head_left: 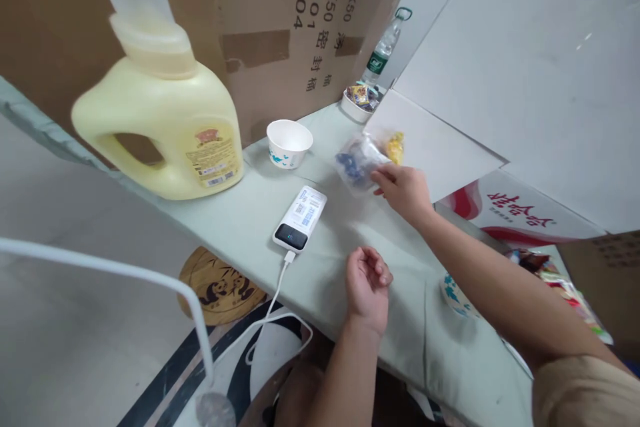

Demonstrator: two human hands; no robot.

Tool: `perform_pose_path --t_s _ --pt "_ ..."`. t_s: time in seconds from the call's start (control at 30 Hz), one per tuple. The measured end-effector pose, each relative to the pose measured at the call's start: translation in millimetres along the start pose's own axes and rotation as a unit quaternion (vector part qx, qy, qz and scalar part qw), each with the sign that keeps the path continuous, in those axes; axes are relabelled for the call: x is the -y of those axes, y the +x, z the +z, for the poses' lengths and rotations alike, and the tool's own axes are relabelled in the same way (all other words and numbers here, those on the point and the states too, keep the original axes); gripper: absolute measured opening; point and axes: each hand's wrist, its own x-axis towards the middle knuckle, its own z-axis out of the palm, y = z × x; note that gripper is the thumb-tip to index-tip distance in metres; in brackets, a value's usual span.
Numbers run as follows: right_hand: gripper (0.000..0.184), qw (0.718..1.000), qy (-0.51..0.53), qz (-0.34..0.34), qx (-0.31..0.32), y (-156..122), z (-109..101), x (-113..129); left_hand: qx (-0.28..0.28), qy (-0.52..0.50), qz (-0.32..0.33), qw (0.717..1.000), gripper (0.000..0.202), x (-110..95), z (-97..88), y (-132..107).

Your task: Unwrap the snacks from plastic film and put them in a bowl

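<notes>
The right hand (403,192) pinches the edge of a clear, crinkled plastic bag (356,163) at the fingertips, its dark blue contents still inside. Nearer the body than that grip, the left hand (369,283) curls loosely around nothing visible. Beyond the grip, a round white bowl (355,109) already contains wrapped pieces.
</notes>
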Motion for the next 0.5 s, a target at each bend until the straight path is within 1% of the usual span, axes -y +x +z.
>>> perform_pose_path --t_s 0.03,0.07,0.1,0.13,0.17,0.23,0.27,0.3,0.33,0.37,0.4,0.47,0.5 --pt "0.02 0.997 0.067 0.042 -0.019 -11.1 -10.6 -11.5 0.002 0.002 0.0 1.0 0.021 2.2 0.6 0.0" --pt "0.02 0.986 0.136 0.086 -0.041 -21.9 -21.1 -22.9 0.004 0.005 0.0 1.0 0.021 4.1 1.3 0.0" --pt "0.02 0.968 0.206 0.128 -0.067 -32.2 -31.3 -33.8 0.008 0.009 0.002 1.0 0.021 5.8 2.1 -0.1" --pt "0.021 0.942 0.275 0.167 -0.093 -41.6 -41.0 -44.0 0.012 0.014 0.004 1.0 0.021 7.4 3.0 -0.2" --pt "0.021 0.911 0.34 0.203 -0.118 -50.1 -50.1 -53.4 0.015 0.021 0.005 1.0 0.022 9.1 3.9 -0.1" --pt "0.022 0.841 0.448 0.262 -0.155 -63.5 -66.1 -70.0 0.019 0.034 0.007 0.999 0.022 13.4 5.6 0.2" --pt "0.024 0.81 0.488 0.28 -0.165 -68.5 -73.3 -77.4 0.021 0.041 0.007 0.999 0.023 16.2 6.4 0.5" --pt "0.025 0.786 0.519 0.29 -0.171 -72.6 -80.1 -84.3 0.024 0.048 0.007 0.999 0.022 19.5 7.2 0.8" --pt "0.026 0.77 0.54 0.293 -0.174 -76.1 -86.5 -90.7 0.028 0.054 0.007 0.998 0.022 23.4 8.1 0.9" --pt "0.026 0.761 0.553 0.29 -0.175 -79.2 -92.8 -96.6 0.033 0.06 0.006 0.998 0.022 27.7 9.0 0.9" --pt "0.025 0.759 0.559 0.282 -0.177 -82.1 -98.8 -101.7 0.036 0.065 0.004 0.997 0.022 32.6 9.9 0.8" --pt "0.022 0.771 0.552 0.256 -0.187 -87.9 -109.8 -108.7 0.035 0.076 0.0 0.997 0.022 43.0 11.8 0.4" --pt "0.021 0.785 0.539 0.236 -0.192 -90.5 -114.3 -109.8 0.031 0.08 -0.002 0.996 0.023 48.4 12.7 0.2"
